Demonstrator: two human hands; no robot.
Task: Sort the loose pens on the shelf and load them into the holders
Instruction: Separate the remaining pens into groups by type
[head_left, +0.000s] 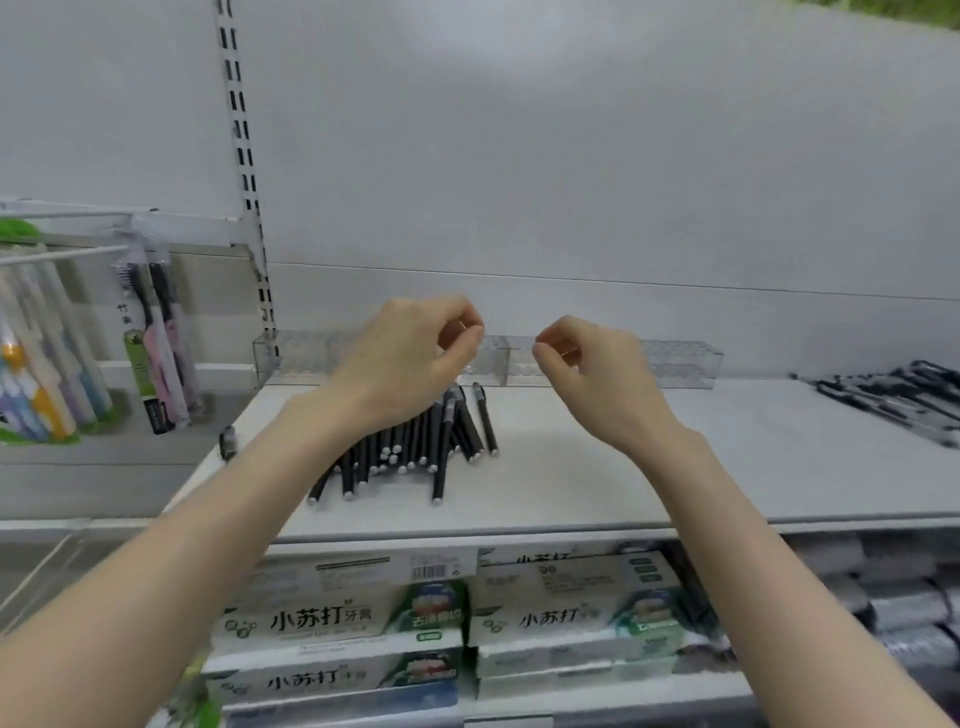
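Note:
A heap of several black pens (415, 447) with white ends lies on the white shelf (623, 478), partly hidden under my left wrist. Clear plastic holders (680, 364) stand in a row along the shelf's back wall and look empty. My left hand (410, 358) hovers above the heap, fingers curled with thumb meeting fingertips, and nothing shows in it. My right hand (592, 374) floats to the right of the heap in front of the holders, curled the same way and holding nothing I can see.
A second bunch of dark pens (893, 400) lies at the shelf's far right. One short dark piece (227, 441) sits at the shelf's left edge. Packaged toothbrushes (156, 338) hang on the left. Toothpaste boxes (337, 618) fill the shelf below.

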